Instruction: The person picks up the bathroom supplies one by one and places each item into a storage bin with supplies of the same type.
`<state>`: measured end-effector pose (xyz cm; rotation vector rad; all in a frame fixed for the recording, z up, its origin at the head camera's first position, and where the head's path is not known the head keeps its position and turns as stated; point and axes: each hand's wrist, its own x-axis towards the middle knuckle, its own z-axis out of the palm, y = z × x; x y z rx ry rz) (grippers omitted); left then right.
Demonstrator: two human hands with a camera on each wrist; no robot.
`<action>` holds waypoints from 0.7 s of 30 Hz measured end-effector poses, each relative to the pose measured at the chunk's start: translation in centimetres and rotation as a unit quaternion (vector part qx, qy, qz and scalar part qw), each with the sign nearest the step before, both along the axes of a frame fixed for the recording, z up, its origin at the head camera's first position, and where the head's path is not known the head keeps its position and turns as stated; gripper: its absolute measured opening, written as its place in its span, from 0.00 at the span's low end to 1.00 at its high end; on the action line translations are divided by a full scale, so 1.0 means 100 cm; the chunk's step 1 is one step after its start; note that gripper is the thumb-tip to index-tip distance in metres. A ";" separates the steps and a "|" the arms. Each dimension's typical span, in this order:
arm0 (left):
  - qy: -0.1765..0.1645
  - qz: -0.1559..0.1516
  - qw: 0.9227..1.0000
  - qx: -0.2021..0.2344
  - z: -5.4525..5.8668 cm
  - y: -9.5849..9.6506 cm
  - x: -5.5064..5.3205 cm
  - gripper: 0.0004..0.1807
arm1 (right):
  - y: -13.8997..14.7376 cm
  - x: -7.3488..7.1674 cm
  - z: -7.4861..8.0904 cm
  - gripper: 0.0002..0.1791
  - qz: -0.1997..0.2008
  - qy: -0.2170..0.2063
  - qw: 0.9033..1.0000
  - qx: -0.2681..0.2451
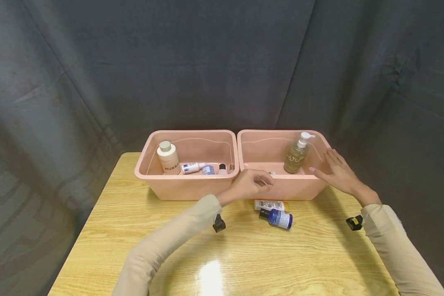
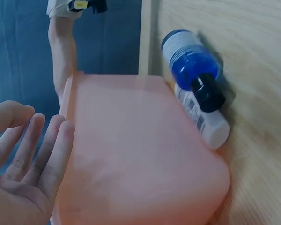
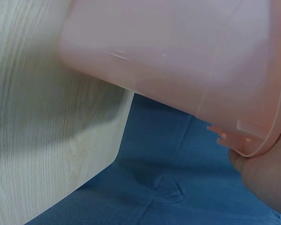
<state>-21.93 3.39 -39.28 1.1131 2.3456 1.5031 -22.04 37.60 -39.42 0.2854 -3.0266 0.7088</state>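
My left hand (image 1: 252,183) hovers by the near rim of the right pink bin (image 1: 285,189). Its fingers are loosely bent, and nothing shows between them in the left wrist view. My right hand (image 1: 338,172) rests on that bin's right rim, fingers extended along it and thumb over the near corner. A green-brown pump bottle (image 1: 296,157) with a white pump stands inside, close to the right hand. A small pale item on the floor there is mostly hidden. In front of the bin, a blue bottle (image 1: 280,218) with a black cap lies against a white-and-yellow tube (image 1: 271,205).
The left pink bin (image 1: 188,189) stands beside the right one. It holds a white bottle (image 1: 169,158) standing upright, a small white tube (image 1: 190,167) and other small bottles. Dark curtains (image 1: 207,65) hang behind the wooden table (image 1: 107,230).
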 end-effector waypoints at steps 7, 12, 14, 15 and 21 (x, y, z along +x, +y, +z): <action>-0.006 -0.002 0.999 -0.048 -0.007 0.003 0.008 0.10 | 0.000 0.001 0.000 0.53 -0.002 -0.004 1.000 -0.003; -0.012 -0.002 0.998 -0.054 -0.012 0.004 0.009 0.11 | -0.001 0.001 0.000 0.53 -0.003 -0.006 1.000 -0.002; -0.016 -0.003 0.998 -0.059 -0.013 0.004 0.009 0.11 | -0.001 0.001 0.001 0.53 -0.004 -0.006 1.000 -0.002; -0.018 -0.004 0.998 -0.062 -0.014 0.004 0.009 0.11 | -0.001 0.002 0.001 0.53 -0.004 -0.006 1.000 -0.002; -0.022 -0.010 0.997 -0.071 -0.017 0.004 0.010 0.12 | 0.000 0.002 0.001 0.53 -0.003 -0.004 1.000 -0.002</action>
